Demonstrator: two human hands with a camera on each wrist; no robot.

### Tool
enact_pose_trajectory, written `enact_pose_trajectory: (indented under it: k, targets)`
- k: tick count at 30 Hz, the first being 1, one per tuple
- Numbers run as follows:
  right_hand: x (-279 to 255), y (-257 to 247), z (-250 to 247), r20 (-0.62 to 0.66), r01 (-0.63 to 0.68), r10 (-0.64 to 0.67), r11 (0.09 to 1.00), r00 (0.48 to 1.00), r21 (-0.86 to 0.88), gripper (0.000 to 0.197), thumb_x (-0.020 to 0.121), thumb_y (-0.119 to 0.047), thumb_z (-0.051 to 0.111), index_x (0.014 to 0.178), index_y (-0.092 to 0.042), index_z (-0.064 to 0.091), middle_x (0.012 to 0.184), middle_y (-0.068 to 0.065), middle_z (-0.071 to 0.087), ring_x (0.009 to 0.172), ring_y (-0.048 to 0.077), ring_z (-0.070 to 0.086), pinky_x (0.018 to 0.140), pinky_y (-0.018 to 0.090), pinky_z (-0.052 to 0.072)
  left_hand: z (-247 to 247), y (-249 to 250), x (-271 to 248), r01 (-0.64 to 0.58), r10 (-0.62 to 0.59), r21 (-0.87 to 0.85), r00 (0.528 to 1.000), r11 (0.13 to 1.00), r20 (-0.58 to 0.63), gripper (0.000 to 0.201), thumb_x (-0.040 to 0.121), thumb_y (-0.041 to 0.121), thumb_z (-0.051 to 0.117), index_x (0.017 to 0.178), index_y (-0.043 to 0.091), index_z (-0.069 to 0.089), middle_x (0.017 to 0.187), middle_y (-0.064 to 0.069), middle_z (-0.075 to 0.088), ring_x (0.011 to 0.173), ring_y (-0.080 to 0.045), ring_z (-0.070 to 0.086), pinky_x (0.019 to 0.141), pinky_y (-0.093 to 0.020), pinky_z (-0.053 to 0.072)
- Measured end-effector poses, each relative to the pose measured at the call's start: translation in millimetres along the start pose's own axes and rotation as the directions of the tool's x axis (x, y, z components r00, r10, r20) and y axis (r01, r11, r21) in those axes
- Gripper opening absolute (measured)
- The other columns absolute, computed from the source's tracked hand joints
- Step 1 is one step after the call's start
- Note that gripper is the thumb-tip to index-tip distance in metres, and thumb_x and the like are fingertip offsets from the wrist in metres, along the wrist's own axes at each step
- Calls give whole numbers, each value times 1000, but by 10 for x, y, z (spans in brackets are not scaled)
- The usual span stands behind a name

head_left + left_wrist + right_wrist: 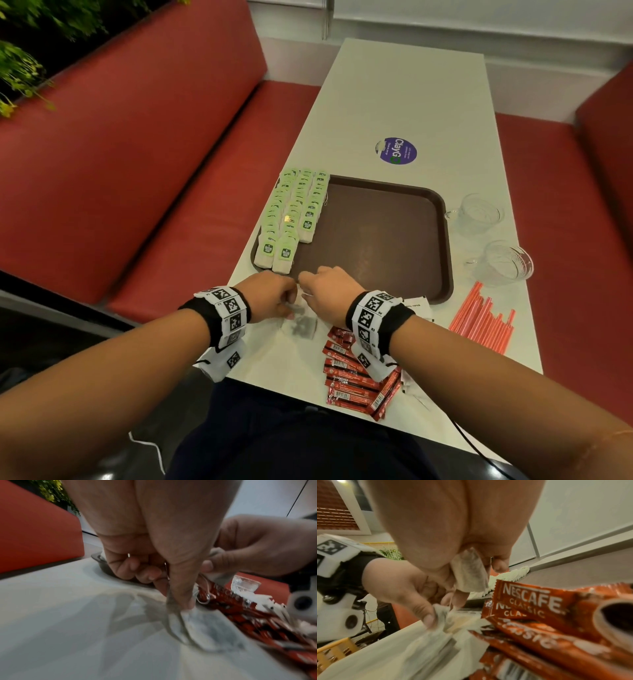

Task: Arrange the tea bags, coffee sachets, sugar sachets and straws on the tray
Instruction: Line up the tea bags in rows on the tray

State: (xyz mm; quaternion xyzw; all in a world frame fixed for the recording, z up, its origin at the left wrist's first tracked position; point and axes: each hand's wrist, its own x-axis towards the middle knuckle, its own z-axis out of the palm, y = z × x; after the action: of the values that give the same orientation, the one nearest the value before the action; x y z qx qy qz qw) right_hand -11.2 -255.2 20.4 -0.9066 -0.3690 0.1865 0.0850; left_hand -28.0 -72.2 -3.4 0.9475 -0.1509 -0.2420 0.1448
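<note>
Filling the left side of the brown tray (376,240), three rows of green-tagged tea bags (294,212) are laid overlapping, probably to save room. Near the tray's front edge, coffee sachets (356,380), straws (483,317) and white sachets (416,305) are kept in reach. One tea bag (469,572) is pinched by the right hand (329,291); loose tea bags (197,626) on the table are pinched by the left hand (270,294).

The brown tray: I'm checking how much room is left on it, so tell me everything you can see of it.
The brown tray is a dark, rounded-corner rectangle with a raised rim, plastic by its look, lying flat on the white table. Three overlapping rows of green-tagged tea bags cover its left side; the rest is bare. Both hands work just off its near edge.
</note>
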Motion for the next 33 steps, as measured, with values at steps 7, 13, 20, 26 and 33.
enact_pose_trajectory:
  k: [7,13,20,26,33]
  targets:
    - [1,112,-72,-59,-108,134,940,989,323,17,100,-24,46,114,-15,45,96,6,59,86,31,58,72,38,44,-355,-65,36,-105,84,-60,955,993,-284,13,79,21,76,84,27,66,83,13,57,73,-7,51,68,-24,39]
    - [68,296,-141,-237,-93,174,943,956,318,40,106,-43,31,88,-16,54,84,3,57,78,26,55,72,39,45,-503,11,90,-228,176,-42,844,973,-506,27,69,10,80,72,23,58,79,12,51,68,-12,49,62,-24,39]
    - [208,428,-227,-240,-133,281,860,929,493,18,95,-33,57,102,-18,66,94,5,69,79,24,62,72,35,49,-477,21,228,-275,254,31,829,961,-498,33,66,11,83,73,23,54,80,14,47,71,-7,43,61,-26,42]
    - [249,483,-296,-299,-119,267,894,916,432,12,92,-28,59,100,-21,65,98,-2,65,85,19,59,72,31,43,-446,-8,258,-147,83,-129,909,981,-408,40,77,48,78,100,33,49,100,19,47,81,5,45,66,-16,33]
    - [324,528,-321,-303,-75,219,903,928,424,11,90,-32,62,97,-24,64,97,-4,62,88,17,59,78,33,48,-425,2,427,-241,124,-137,816,961,-564,9,90,21,70,100,20,70,99,12,56,83,4,45,75,-21,41]
